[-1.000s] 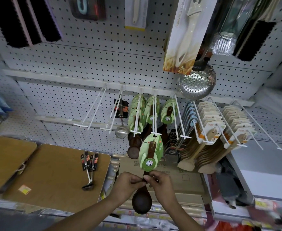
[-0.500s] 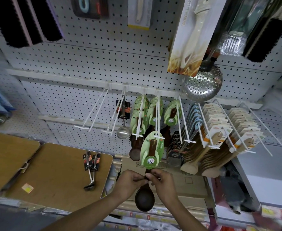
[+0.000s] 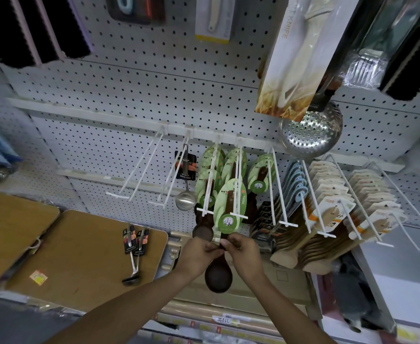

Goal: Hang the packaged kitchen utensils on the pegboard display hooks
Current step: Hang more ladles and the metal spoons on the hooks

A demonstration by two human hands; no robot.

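Spoon (image 3: 218, 275), dark wood with a green card (image 3: 229, 207) on its handle, hangs bowl down between both hands, at the front end of a white hook (image 3: 236, 194) straight above them. Left hand (image 3: 199, 255) pinches the handle from the left and right hand (image 3: 245, 253) pinches it from the right, fingertips of the two nearly meeting just under the card. Left of the left hand, two small carded ladles (image 3: 134, 254) lie on a brown board (image 3: 79, 256). Below the hands sit cardboard boxes (image 3: 278, 281). Up beyond the hands, more green-carded spoons (image 3: 211, 180) fill the hooks either side, and a steel ladle (image 3: 185, 194) hangs on a hook to the upper left. To the upper right of the right hand are rows of pale wooden spatulas (image 3: 328, 219). Farther up on the pegboard (image 3: 154, 83), a steel skimmer (image 3: 312, 130) and a boxed knife (image 3: 300, 53) hang above right, black brushes (image 3: 30, 28) far above left.
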